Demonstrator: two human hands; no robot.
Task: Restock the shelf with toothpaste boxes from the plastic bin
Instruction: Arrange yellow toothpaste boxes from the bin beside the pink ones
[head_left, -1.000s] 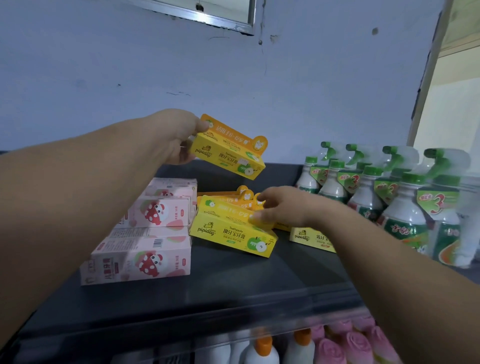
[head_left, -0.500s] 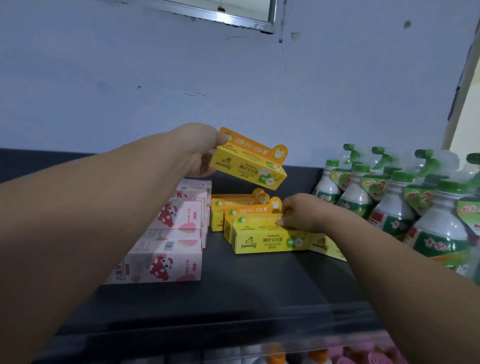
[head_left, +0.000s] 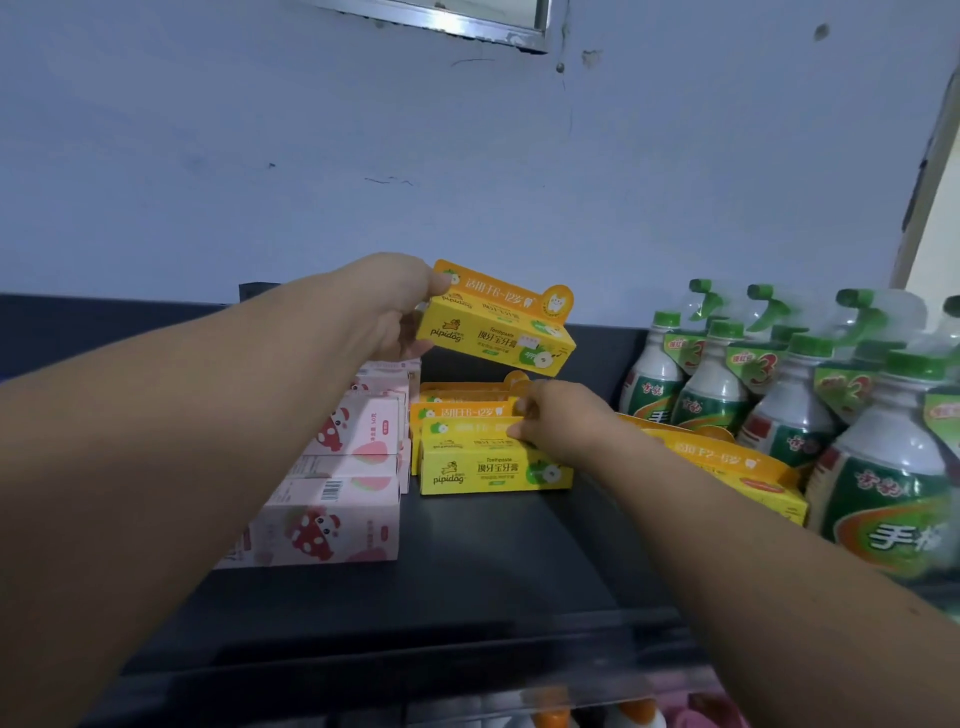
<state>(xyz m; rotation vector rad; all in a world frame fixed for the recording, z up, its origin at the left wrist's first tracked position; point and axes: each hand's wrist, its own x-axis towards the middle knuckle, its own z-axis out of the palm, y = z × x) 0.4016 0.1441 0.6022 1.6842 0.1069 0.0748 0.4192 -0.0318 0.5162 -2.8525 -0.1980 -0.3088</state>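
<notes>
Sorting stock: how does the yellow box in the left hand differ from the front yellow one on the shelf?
Held yellow box: tilted in the air, gripped by the left hand. Front yellow box: level on the shelf, top pinched by the right hand. Both share the pipidog apple design.

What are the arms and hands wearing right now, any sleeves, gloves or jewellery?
Nothing worn shows. The left hand and right hand are gloveless, with no ring on the parts visible. The left forearm and right forearm are bare to the frame edge: no sleeve, watch or band in view.
</notes>
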